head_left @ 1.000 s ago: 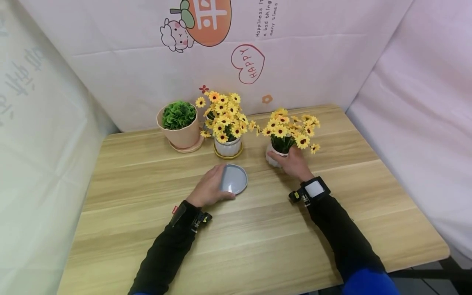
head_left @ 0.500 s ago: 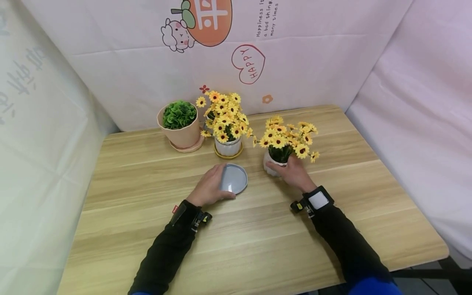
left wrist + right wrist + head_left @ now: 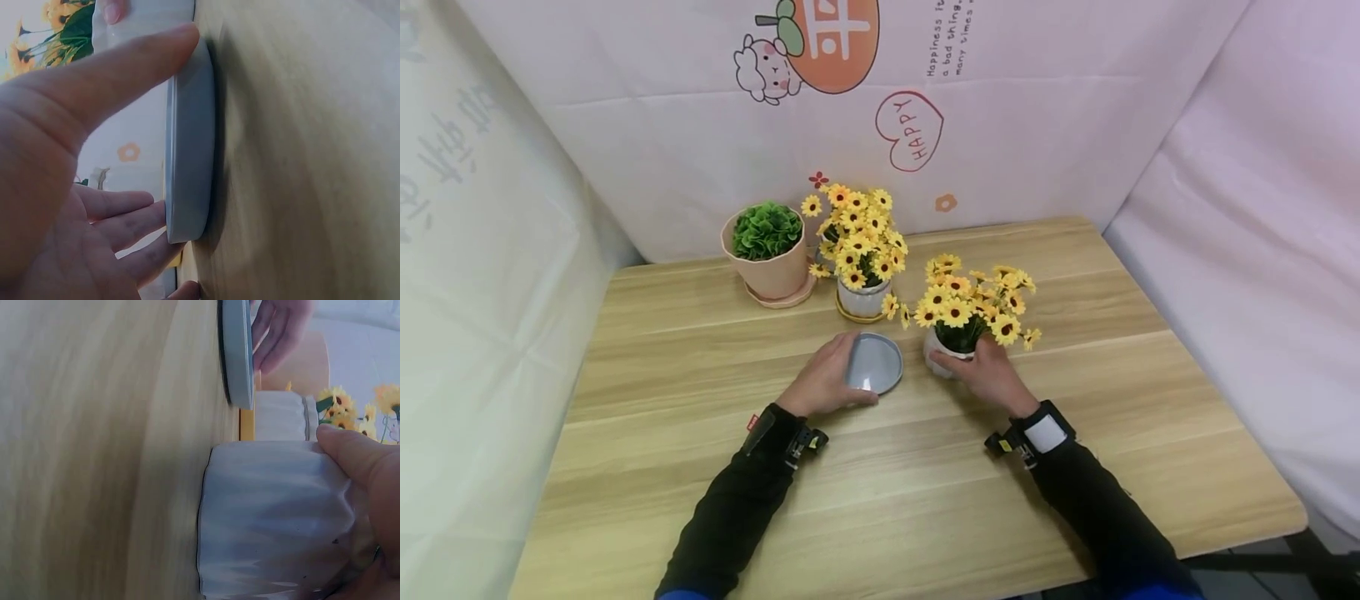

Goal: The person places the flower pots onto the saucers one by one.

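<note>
A grey-blue saucer point(image 3: 876, 364) lies flat on the table, and my left hand point(image 3: 824, 377) grips its left side. In the left wrist view the thumb point(image 3: 150, 59) touches the rim at one end, with fingertips at the other. My right hand point(image 3: 990, 375) holds a white ribbed flower pot point(image 3: 275, 512) by its upper rim, to the right of the saucer. Yellow daisies point(image 3: 955, 312) fill this upright pot and hide part of the hand's fingers. Whether the pot's base touches the wood cannot be told.
Behind the saucer, a second white pot point(image 3: 862, 302) of yellow daisies stands on a yellow saucer point(image 3: 859, 317). Left of it, a pink pot point(image 3: 772, 277) with a green plant sits on a pink saucer point(image 3: 782, 298). A printed cloth point(image 3: 1037, 150) hangs behind the wooden table point(image 3: 880, 517).
My right hand has brought the flower pot toward me and slightly left, closer to the saucer. The left hand and the saucer have stayed in place.
</note>
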Action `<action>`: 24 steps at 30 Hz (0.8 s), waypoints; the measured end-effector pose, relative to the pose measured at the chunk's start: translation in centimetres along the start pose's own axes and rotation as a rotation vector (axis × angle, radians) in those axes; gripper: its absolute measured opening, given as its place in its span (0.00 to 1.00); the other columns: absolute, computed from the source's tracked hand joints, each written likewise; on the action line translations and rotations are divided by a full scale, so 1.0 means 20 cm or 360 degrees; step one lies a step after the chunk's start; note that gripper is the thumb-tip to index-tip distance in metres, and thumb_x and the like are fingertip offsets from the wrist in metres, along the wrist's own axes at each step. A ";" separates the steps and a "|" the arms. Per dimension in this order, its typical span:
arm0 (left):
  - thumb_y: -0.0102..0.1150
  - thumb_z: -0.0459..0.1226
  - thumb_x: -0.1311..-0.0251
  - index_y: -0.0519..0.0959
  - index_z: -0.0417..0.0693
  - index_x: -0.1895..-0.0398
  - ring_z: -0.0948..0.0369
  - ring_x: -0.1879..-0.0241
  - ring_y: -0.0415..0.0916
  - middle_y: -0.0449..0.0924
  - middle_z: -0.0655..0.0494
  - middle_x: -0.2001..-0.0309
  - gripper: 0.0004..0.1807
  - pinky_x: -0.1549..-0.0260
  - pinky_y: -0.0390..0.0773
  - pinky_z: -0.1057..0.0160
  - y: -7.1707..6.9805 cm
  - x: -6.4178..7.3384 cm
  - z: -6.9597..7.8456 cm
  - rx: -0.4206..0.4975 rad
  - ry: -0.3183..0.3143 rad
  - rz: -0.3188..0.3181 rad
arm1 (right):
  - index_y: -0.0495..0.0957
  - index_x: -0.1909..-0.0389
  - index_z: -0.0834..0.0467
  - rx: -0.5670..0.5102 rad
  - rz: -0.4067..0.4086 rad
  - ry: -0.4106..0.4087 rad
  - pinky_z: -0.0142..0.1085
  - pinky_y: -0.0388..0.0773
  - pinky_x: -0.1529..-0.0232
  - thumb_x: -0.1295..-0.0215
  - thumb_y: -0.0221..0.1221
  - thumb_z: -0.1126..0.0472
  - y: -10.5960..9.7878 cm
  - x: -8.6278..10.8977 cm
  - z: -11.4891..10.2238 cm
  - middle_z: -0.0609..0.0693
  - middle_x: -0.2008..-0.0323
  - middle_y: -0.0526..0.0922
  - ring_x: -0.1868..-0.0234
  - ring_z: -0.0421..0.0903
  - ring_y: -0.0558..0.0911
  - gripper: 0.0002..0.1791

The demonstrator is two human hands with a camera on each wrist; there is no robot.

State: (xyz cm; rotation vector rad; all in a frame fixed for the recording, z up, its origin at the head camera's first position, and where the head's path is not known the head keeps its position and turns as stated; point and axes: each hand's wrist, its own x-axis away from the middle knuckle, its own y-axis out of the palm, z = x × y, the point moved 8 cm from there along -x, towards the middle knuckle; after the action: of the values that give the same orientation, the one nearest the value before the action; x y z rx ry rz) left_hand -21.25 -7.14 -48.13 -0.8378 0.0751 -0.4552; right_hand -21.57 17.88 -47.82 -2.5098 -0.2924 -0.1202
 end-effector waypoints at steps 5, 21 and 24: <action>0.85 0.47 0.52 0.52 0.38 0.16 0.42 0.22 0.63 0.62 0.38 0.20 0.66 0.23 0.67 0.42 0.01 0.00 -0.01 0.0019 0.0006 -0.0039 | 0.76 0.55 0.58 0.0025 0.0013 0.0024 0.34 0.82 0.69 0.31 0.66 0.36 0.04 0.03 0.00 0.51 0.65 0.81 0.68 0.45 0.81 0.28; 0.86 0.43 0.54 0.55 0.39 0.17 0.42 0.26 0.68 0.65 0.39 0.22 0.64 0.26 0.70 0.42 -0.01 -0.01 -0.02 0.0083 0.0116 -0.0018 | 0.74 0.37 0.57 0.0048 0.0065 0.0003 0.40 0.85 0.54 0.31 0.67 0.37 0.08 0.08 -0.07 0.57 0.47 0.86 0.49 0.53 0.86 0.35; 0.86 0.43 0.53 0.55 0.39 0.17 0.43 0.25 0.67 0.64 0.39 0.22 0.63 0.25 0.70 0.43 -0.01 -0.01 -0.02 0.0067 0.0112 -0.0014 | 0.74 0.37 0.58 0.0065 0.0055 -0.0050 0.42 0.86 0.54 0.31 0.68 0.39 0.08 0.10 -0.10 0.58 0.49 0.86 0.50 0.54 0.87 0.33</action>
State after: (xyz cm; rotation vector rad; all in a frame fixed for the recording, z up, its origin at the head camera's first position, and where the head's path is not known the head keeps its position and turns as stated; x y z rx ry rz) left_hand -21.62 -7.42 -48.30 -0.7812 0.1262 -0.4932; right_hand -19.31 15.70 -46.77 -2.4765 -0.2614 -0.0601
